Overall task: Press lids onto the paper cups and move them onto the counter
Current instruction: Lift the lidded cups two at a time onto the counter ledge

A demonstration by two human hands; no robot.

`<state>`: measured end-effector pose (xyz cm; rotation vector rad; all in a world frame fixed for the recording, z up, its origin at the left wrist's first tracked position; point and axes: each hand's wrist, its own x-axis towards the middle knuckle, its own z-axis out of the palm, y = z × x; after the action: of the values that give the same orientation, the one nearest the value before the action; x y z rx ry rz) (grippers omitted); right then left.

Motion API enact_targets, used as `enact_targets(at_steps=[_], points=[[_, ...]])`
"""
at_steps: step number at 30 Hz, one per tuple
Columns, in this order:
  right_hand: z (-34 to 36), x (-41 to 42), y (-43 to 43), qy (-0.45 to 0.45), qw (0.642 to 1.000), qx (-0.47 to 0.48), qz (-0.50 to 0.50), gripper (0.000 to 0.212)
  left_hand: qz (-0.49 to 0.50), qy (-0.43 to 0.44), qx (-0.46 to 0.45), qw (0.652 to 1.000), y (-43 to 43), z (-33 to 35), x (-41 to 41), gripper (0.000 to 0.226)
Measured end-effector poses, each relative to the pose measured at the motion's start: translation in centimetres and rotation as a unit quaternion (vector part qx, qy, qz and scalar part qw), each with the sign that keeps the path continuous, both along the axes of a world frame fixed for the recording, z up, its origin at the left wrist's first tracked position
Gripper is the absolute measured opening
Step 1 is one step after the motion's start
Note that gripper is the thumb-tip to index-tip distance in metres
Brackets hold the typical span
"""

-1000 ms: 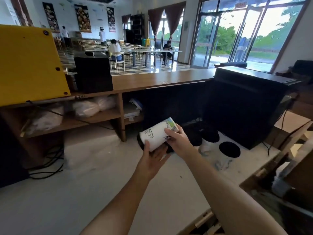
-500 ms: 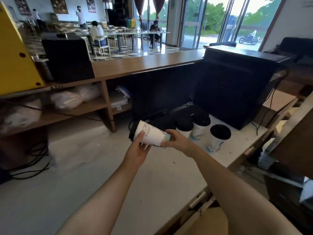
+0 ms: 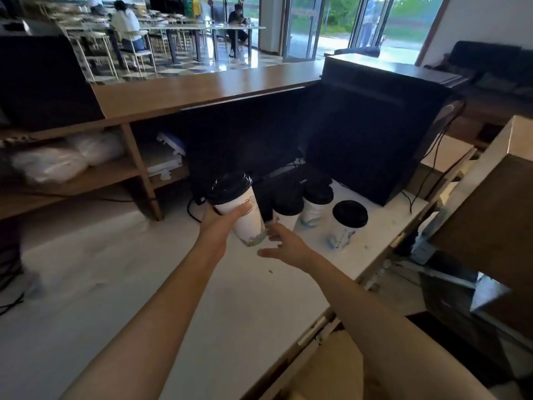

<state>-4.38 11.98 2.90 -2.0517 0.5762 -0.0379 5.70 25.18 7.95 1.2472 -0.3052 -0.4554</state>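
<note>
Left hand point(image 3: 222, 226) grips lidded cup point(image 3: 245, 210), tilted. Right hand point(image 3: 288, 245) spread beside its base. 3 more cups point(image 3: 314, 210) stand on worktop point(image 3: 144, 284).

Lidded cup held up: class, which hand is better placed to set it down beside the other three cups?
Left: the left hand grips the lidded cup; the right hand is open beside its base, holding nothing.

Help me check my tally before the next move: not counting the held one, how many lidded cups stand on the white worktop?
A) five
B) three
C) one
B: a left cup, a middle cup and a right cup, all black-lidded, stand on the white worktop, while the left hand grips a fourth cup.
</note>
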Motion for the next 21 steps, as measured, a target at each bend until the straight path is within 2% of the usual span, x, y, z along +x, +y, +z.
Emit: enact_targets(at_steps=[3,6,9,15,18,21], points=[[-1.9,-0.5,-3.2,0.054,0.996,0.004,-0.067,0.070,0.012,-0.016,0.037,0.999,-0.9,-0.5,0.7,0.054],[-3.5,0.2,-6.0,0.063,0.990,0.039,-0.119,0.073,0.015,-0.032,0.087,0.996,-1.9,-1.2,1.7,0.066],[-4.8,1.8,-7.9,0.015,0.988,0.032,-0.150,0.088,0.018,-0.035,0.123,0.992,-3.1,-1.9,2.6,0.073],[-6.4,4.8,-10.3,-0.119,0.979,0.062,-0.151,0.087,0.043,-0.027,0.148,0.988,-5.2,-3.1,3.3,0.060],[-6.7,5.7,-10.6,-0.123,0.978,0.098,-0.141,0.089,0.051,-0.031,0.166,0.984,-5.7,-3.7,3.8,0.056],[-7.4,6.2,-10.9,-0.123,0.974,0.116,-0.149,0.085,0.063,-0.027,0.176,0.982,-5.5,-4.5,4.0,0.067]])
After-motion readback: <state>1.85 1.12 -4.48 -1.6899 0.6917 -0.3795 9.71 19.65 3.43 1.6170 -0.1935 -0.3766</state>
